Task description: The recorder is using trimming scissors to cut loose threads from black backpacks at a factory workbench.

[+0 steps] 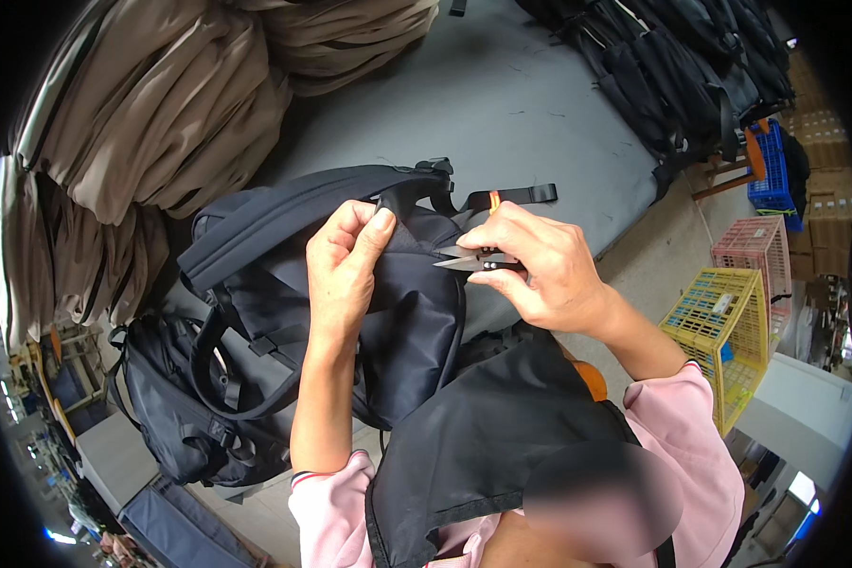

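Observation:
A black backpack (409,327) lies at the table's near edge, in front of me. My left hand (344,260) is closed on a fold of its fabric, thumb on top, near the padded shoulder strap. In my right hand (551,265) is a pair of thread snips (459,264), held between thumb and fingers. The blades are parted and point left, close to the backpack's surface by the pinched fold. Whether they touch a thread, I cannot make out. A webbing strap (530,194) with a black end sticks out beyond my right hand.
Stacks of brown fabric pieces (180,104) fill the far left of the grey table (426,104). Black bags (663,76) are piled at the far right. Another black backpack (175,407) hangs at the lower left. Yellow (719,312), pink and blue crates stand on the right.

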A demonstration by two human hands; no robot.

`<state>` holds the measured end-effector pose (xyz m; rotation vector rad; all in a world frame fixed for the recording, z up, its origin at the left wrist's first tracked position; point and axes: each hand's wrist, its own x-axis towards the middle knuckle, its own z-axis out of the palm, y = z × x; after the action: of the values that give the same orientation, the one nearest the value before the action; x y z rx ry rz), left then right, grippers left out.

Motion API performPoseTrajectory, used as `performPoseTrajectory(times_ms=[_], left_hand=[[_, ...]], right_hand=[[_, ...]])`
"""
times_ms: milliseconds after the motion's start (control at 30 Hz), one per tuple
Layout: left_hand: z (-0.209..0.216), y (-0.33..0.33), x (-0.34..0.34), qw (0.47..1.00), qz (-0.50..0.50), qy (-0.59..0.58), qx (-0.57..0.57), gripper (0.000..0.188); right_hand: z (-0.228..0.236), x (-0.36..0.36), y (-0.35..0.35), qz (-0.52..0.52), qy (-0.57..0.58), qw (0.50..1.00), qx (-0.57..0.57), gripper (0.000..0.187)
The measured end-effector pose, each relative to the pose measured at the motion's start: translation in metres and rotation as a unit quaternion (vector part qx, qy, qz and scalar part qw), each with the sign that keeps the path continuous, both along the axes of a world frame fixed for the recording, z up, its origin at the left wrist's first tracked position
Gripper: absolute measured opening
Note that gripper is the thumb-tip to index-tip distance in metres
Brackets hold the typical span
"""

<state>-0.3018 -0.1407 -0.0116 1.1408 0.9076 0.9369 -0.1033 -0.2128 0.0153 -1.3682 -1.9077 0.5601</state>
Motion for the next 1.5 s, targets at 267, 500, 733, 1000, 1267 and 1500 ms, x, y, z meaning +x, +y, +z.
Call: performPoseTrajectory(times_ms=[267, 500, 733, 1000, 1267, 1500], left_hand=[[-0.002, -0.002, -0.002, 1.0, 0.01, 0.012, 0.007, 0.016], [-0.003, -0.004, -0.002, 0.999, 0.028, 0.022, 0.016, 0.016], [-0.004, -0.007, 0.001, 0.999, 0.035, 0.005, 0.04, 0.015], [-0.004, -0.007, -0.002, 0.998, 0.034, 0.01, 0.052, 0.015], [-0.003, -0.006, -0.002, 0.999, 0.021, -0.005, 0.041, 0.016], [-0.006, -0.003, -0.001, 0.999, 0.015, -0.006, 0.029, 0.016]], right_hand=[[0.005, -0.004, 0.001, -0.011, -0.022, 1.0, 0.003, 0.025], [0.008, -0.002, -0.003, -0.046, 0.006, 0.999, -0.002, 0.026], [0.017, -0.007, 0.002, -0.01, -0.116, 0.992, 0.04, 0.028], [0.01, -0.004, 0.001, -0.04, -0.046, 0.995, 0.073, 0.027], [0.011, -0.006, 0.003, -0.033, -0.055, 0.996, 0.056, 0.028], [0.007, -0.004, 0.0, -0.039, -0.011, 0.999, 0.023, 0.028]])
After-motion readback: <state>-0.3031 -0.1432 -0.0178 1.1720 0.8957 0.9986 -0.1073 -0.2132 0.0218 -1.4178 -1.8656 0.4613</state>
